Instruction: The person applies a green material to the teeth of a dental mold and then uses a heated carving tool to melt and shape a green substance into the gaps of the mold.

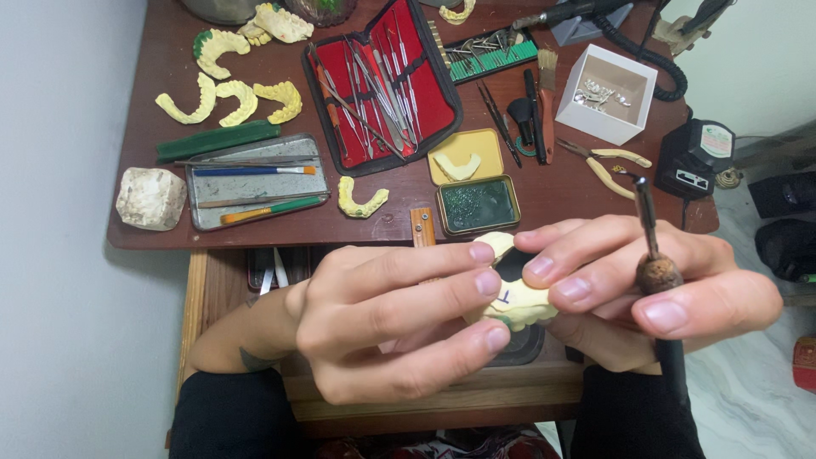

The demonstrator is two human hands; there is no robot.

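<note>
My left hand (395, 319) and my right hand (642, 289) meet over the table's front edge, both gripping a pale yellow dental cast (514, 304) between the fingertips. The cast shows only partly between the fingers. My right hand also carries a thin metal tool with a brown bulb on its shaft (656, 270), its tip pointing up and away from me. Just beyond the hands lies an open yellow tin (476, 204) with dark green contents, and a small cast piece rests in its lid.
The brown table (552, 191) holds several yellow dental casts (234, 98), a red instrument case (387, 81), a grey tray of tools (255, 183), a white stone block (150, 198), a white box (605, 92), pliers (608, 166) and a black device (695, 157). A wall stands at the left.
</note>
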